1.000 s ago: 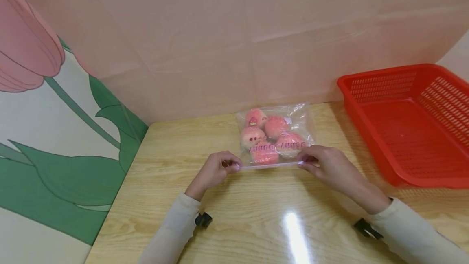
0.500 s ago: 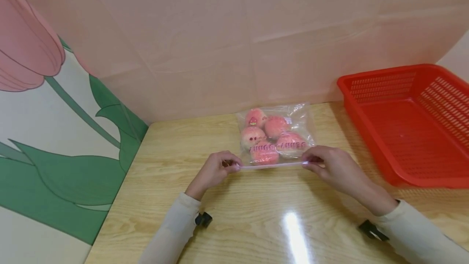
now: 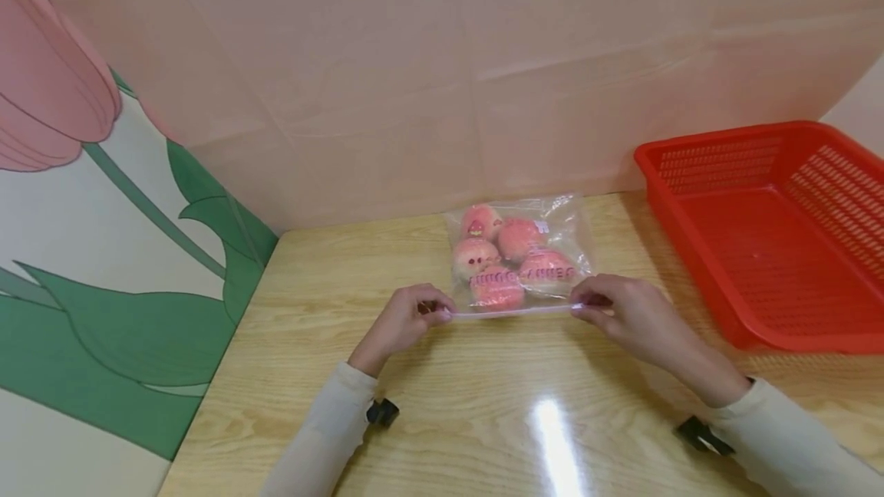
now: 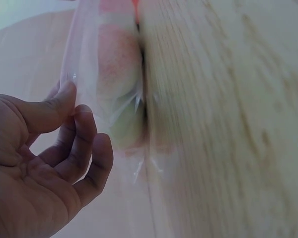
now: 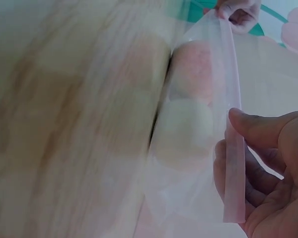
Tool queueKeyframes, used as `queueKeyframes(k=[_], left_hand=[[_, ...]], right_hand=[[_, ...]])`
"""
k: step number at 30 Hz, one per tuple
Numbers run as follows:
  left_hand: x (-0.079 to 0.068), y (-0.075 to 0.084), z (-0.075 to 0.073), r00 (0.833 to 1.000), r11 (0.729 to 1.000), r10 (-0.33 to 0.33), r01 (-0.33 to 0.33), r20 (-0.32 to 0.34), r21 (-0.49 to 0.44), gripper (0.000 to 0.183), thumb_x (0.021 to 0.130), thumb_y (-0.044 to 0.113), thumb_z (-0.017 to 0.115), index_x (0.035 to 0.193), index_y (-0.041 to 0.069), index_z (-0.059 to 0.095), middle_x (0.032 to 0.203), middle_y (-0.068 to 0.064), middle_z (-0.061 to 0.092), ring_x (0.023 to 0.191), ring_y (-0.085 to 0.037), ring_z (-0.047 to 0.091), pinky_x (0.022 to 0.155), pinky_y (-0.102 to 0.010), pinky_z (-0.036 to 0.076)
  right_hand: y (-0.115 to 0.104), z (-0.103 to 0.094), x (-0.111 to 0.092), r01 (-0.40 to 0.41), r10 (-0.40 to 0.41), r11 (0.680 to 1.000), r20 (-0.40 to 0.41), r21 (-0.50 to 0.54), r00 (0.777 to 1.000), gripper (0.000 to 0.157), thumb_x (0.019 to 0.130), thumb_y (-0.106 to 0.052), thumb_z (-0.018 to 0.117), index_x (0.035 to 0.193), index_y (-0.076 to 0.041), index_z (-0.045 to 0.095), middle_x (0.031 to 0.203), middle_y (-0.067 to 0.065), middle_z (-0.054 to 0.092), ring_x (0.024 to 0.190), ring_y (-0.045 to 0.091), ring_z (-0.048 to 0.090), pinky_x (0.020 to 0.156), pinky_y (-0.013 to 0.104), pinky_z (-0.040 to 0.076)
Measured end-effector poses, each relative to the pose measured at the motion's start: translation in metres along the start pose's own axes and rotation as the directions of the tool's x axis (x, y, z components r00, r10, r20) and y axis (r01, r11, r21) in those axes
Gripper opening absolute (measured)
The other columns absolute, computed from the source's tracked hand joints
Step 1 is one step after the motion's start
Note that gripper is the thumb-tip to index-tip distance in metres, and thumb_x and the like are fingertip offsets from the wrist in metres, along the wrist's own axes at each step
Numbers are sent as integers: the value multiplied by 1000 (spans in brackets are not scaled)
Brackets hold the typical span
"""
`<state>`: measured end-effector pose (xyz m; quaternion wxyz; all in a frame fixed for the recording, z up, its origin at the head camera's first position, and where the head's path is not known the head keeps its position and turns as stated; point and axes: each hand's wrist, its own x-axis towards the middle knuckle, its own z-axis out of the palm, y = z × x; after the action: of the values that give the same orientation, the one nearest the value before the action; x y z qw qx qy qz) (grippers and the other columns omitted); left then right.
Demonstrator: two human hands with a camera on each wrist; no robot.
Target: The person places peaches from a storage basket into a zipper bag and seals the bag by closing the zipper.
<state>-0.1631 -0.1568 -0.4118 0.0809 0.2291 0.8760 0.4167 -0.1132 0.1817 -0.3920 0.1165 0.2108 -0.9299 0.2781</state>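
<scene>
A clear zip bag (image 3: 566,228) lies flat on the table with several pink-and-cream peaches (image 3: 522,239) inside, its pink zip edge facing me. My left hand (image 3: 407,322) pinches the left end of that edge between thumb and forefinger. At the right end, my right hand (image 3: 631,320) pinches the zip strip between thumb and fingers. In the left wrist view the thumb presses the strip, while the other fingers curl loosely. The right wrist view has the strip (image 5: 233,74) stretched straight between both hands. Red lettering is printed across the bag.
A red plastic basket (image 3: 718,282) stands on the wooden table (image 3: 311,374) to the right. Behind the bag rises a pink-covered wall (image 3: 387,98). A tulip picture (image 3: 138,313) covers the left side.
My right hand has slid slightly to the right along the zip edge, then stopped. The left hand and the bag have stayed in place.
</scene>
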Motion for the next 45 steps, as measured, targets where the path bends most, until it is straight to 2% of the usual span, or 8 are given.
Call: queueKeyframes(k=[6,14,18,32,39,45], left_hand=[[-1,0,-1,1000,1000,-12,12,-9,-1,11,90,5,70,91,13,76,85,0,67,78,-12,56,69,-23,51],[0,1,-1,1000,1000,-6,6,-9,3,11,91,6,69,92,14,76,85,0,67,77,-12,56,69,-22,50],[0,1,0,1000,1000,-3,3,-1,-5,11,91,5,69,92,13,77,85,-1,67,78,-12,56,69,-22,51],[1,1,0,1000,1000,15,-15,5,-2,10,91,6,70,91,13,76,84,-1,67,77,-12,55,68,-21,50],[0,0,0,1000,1000,4,-4,6,-8,11,90,5,70,92,13,77,86,-1,68,77,-11,56,69,-22,51],[0,-1,0,1000,1000,3,-3,6,-8,12,90,4,69,93,13,77,86,-1,68,78,-12,57,69,-22,51]], right_hand=[[2,3,0,8,-8,1000,-6,3,1000,21,77,-7,83,90,-20,74,83,-9,72,74,4,65,66,25,60],[6,1,-2,59,-59,998,-21,19,998,23,77,-6,82,92,-21,74,86,-10,73,75,1,64,66,23,61],[6,-1,-4,61,-60,998,-19,32,998,22,77,-6,83,92,-21,74,86,-11,73,75,2,64,66,24,60],[9,-6,-8,56,-56,998,-33,-17,998,23,74,-5,84,86,-22,74,81,-13,70,74,0,60,63,24,56],[8,-7,-9,43,-44,998,-31,-39,999,23,73,-3,84,88,-19,75,82,-10,72,73,4,64,65,27,60],[8,-7,-11,46,-48,998,-38,-41,998,25,73,-2,84,89,-19,76,81,-11,71,73,2,63,65,26,60]])
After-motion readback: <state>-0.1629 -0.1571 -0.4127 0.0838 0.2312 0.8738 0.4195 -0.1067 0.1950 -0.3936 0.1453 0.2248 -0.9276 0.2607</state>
